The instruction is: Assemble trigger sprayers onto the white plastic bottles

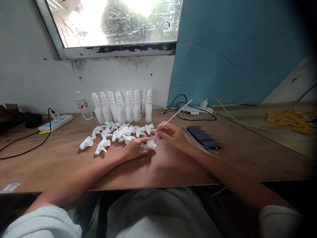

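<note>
Near frame centre, the left grip holds a sprayer, the right grip pinches a tube; misalignment could bend it.

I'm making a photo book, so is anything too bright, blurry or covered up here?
In the head view, the grey-framed glass window glares white in places; also in the head view, the yellow pieces at far right look blurry, the black rectangular device is partly covered by blocky pixels, and the long, thin white tube looks clearer than those pieces.
</note>
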A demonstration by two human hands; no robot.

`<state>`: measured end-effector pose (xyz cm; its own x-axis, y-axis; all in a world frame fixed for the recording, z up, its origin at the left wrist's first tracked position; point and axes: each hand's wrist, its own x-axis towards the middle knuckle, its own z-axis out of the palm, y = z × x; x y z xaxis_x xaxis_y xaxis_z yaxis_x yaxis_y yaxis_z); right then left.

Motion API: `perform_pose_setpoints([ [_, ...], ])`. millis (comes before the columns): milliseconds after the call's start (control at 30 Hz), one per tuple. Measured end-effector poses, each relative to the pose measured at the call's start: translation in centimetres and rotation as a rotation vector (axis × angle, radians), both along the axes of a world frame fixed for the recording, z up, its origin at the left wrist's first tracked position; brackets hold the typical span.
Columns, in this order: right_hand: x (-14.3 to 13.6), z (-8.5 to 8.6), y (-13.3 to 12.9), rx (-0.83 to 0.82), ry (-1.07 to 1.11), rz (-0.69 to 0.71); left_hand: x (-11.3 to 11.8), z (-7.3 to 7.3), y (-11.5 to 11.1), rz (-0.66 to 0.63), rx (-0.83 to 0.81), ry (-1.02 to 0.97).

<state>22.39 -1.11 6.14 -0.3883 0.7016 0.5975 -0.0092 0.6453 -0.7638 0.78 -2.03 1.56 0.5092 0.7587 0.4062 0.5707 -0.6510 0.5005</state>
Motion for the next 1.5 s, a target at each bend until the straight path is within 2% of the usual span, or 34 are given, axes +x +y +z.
perform_pose_setpoints([
  [133, -0.7, -0.5, -0.3, 0.134, -0.307, -0.063, 0.0, -0.1, 0.2, -0.025, -0.021, -0.050],
  [233, -0.9, -0.8, -0.5, 0.186, -0.428, -0.134, 0.0, 0.1, 0.2, -0.071, -0.073, -0.087],
  [400, -1.1, -2.0, 0.1, 0.213, -0.445, -0.164, -0.1, 0.0, 0.3, -0.089, -0.131, -0.127],
  [500, -1.2, -2.3, 0.9, 0.216, -0.443, -0.123, -0.1, -0.1, 0.4, -0.081, -0.133, -0.124],
  [700, -1.4, -1.8, 1.5, 0.173, -0.459, -0.049, -0.2, -0.1, 0.5, -0.105, -0.136, -0.138],
  [900, -1.6, -1.8, 1.5, 0.065, -0.435, -0.059, -0.1, -0.2, 0.6, -0.071, -0.126, -0.110],
  [1000, -1.5, -1.7, 1.4, 0.030, -0.426, -0.036, -0.3, -0.2, 0.6, -0.095, -0.114, -0.131],
  [1167, -1.8, -0.4, 1.0, -0.032, -0.258, 0.014, -0.4, -0.2, 0.5, -0.136, -0.125, -0.150],
  [1367, -3.9, 0.5, 1.1, -0.394, 0.231, 0.223, -0.3, -0.2, 0.5, -0.125, -0.119, -0.141],
  [1500, -5.5, 0.2, 1.5, -0.529, 0.341, 0.303, -0.3, 0.0, 0.4, -0.107, -0.105, -0.135],
])
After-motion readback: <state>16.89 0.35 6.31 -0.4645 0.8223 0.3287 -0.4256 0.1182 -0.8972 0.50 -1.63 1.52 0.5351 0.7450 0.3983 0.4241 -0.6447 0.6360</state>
